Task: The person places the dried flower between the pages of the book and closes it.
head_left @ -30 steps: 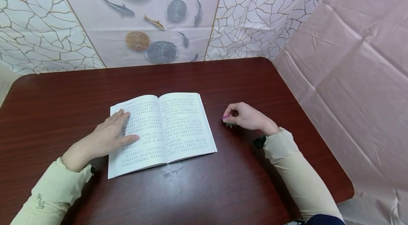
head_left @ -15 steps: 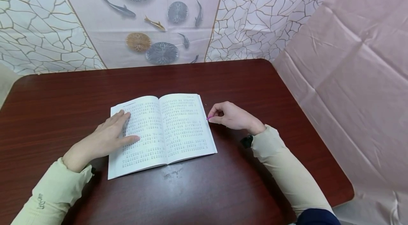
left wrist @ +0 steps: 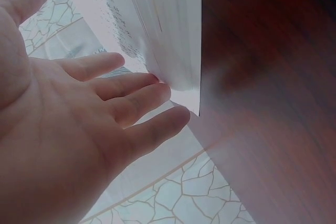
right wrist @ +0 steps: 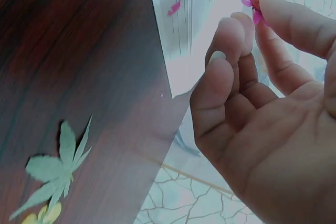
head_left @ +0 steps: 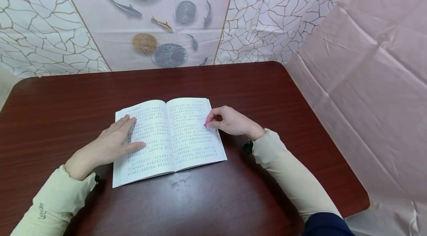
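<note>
An open book (head_left: 191,135) with printed text lies on the table. My left hand (head_left: 106,145) rests on its left page, fingers straight and thumb spread; in the left wrist view those fingers (left wrist: 152,129) reach over the page edge. Above the right page, my right hand (head_left: 235,121) pinches a small pink flower (right wrist: 256,1) between thumb and forefinger, its other fingers curled loosely. A loose pink petal (right wrist: 174,8) shows against the book's page edges; whether it touches them I cannot tell.
On the dark red-brown table (head_left: 160,206), a green pointed leaf (right wrist: 60,169) lies right of the book, with a yellow flower (right wrist: 44,216) partly cut off beside it. A patterned cloth (head_left: 160,43) hangs behind the table, and a pink cloth (head_left: 373,80) at its right.
My right hand has moved left with the pink flower, from the table right of the book to over the right page. The left hand and the book have stayed put.
</note>
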`<action>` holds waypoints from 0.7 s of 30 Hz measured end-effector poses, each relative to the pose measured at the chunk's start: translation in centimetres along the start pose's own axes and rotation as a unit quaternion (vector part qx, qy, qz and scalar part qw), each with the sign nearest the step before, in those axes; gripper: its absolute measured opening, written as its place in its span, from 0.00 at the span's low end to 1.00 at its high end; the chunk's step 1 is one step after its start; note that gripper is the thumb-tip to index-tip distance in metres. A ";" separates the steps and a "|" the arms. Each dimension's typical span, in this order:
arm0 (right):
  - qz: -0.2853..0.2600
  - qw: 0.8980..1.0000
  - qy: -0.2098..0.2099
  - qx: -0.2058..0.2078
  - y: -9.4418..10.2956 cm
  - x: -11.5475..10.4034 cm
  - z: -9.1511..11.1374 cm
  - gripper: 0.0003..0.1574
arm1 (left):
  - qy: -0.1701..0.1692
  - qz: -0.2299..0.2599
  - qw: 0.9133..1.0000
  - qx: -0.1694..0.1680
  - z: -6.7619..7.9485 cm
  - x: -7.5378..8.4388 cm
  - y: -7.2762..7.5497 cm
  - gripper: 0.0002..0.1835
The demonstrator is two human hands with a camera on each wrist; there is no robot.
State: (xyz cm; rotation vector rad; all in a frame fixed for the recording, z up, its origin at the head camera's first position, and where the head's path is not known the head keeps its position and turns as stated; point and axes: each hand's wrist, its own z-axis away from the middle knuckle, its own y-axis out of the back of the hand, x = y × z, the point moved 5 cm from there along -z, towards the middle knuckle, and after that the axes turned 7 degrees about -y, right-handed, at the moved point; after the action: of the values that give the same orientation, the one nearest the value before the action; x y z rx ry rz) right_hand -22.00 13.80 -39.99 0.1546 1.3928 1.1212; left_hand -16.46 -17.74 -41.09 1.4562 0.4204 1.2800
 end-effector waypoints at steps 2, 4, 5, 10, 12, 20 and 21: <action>0.004 1.000 0.003 -0.002 -0.2 -0.2 -0.2 0.02 | 0.000 0.000 1.000 0.000 0.0 0.0 0.0 0.55; 0.008 1.000 0.005 -0.002 -0.4 -0.3 -0.4 0.02 | 0.001 0.000 1.000 0.000 0.0 0.0 0.0 0.55; 0.010 1.000 0.004 -0.002 -0.5 -0.4 -0.4 0.03 | 0.001 0.000 1.000 0.000 0.0 0.0 0.1 0.55; 0.011 1.000 0.018 0.002 -0.8 -0.7 -0.7 0.04 | 0.004 0.000 1.000 -0.002 0.0 0.1 0.0 0.55; 0.011 1.000 0.027 0.004 -0.9 -0.7 -0.8 0.04 | 0.006 0.000 1.000 -0.002 0.0 0.1 0.0 0.55; 0.018 1.000 0.020 0.006 -1.5 -0.7 -1.3 0.04 | 0.007 -0.002 1.000 -0.001 0.0 0.1 0.0 0.54; 0.020 1.000 0.018 0.007 -1.5 -0.7 -1.3 0.04 | 0.007 -0.002 1.000 -0.001 0.0 0.1 -0.1 0.54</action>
State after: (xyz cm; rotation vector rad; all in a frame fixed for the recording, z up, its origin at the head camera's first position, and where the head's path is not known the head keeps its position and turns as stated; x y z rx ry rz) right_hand -22.14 11.86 -40.85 0.1738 1.4347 1.1515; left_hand -16.43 -17.63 -41.09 1.4451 0.4312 1.2871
